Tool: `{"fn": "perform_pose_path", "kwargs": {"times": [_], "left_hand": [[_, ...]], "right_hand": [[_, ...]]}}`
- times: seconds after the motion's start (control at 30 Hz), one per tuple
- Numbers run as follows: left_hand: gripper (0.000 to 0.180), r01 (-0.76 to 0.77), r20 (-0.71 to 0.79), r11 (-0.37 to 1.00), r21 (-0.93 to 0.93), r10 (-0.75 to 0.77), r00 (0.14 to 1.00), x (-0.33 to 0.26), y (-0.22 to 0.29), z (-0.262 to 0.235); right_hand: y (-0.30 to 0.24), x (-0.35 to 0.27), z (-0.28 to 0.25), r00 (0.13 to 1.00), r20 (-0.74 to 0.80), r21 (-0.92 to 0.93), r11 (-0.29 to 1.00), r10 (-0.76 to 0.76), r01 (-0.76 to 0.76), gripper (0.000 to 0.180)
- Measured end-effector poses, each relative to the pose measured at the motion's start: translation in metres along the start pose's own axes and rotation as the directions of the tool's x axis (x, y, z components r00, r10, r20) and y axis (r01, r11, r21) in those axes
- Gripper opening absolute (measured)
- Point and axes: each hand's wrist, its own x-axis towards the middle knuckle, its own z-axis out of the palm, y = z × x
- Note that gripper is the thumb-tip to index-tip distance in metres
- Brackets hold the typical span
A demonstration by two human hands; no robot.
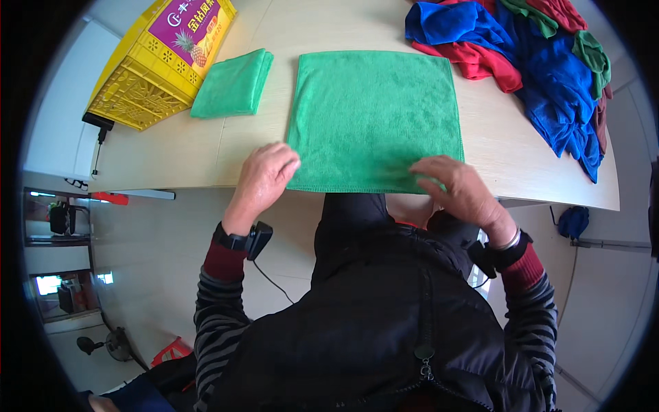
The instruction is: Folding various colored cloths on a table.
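A green cloth (374, 117) lies spread flat and square on the pale wooden table (171, 151). My left hand (264, 175) rests at the cloth's near left corner, fingers on its edge. My right hand (456, 189) sits on the near right edge, fingers curled onto the fabric. Whether either hand pinches the cloth is hard to tell. To the left lies a second green cloth (233, 84), folded into a small rectangle.
A yellow plastic crate (154, 69) stands at the table's far left corner. A heap of blue, red, green and brown cloths (542, 62) fills the far right. The table's near edge runs just under my hands.
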Motion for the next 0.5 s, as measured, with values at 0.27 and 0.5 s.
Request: {"fn": "perform_pose_path", "kwargs": {"times": [0.27, 0.5], "left_hand": [[0.064, 0.028, -0.048, 0.987, 0.157, -0.020, 0.999, 0.044, -0.030, 0.046], [0.071, 0.102, 0.169, 0.939, 0.328, -0.165, 0.972, 0.029, -0.020, 0.026]], "right_hand": [[0.047, 0.033, 0.053, 0.862, -0.501, -0.384, 0.913, -0.079, -0.140, 0.061], [0.058, 0.017, 0.024, 0.872, -0.475, -0.377, 0.868, 0.119, -0.324, 0.068]]}}
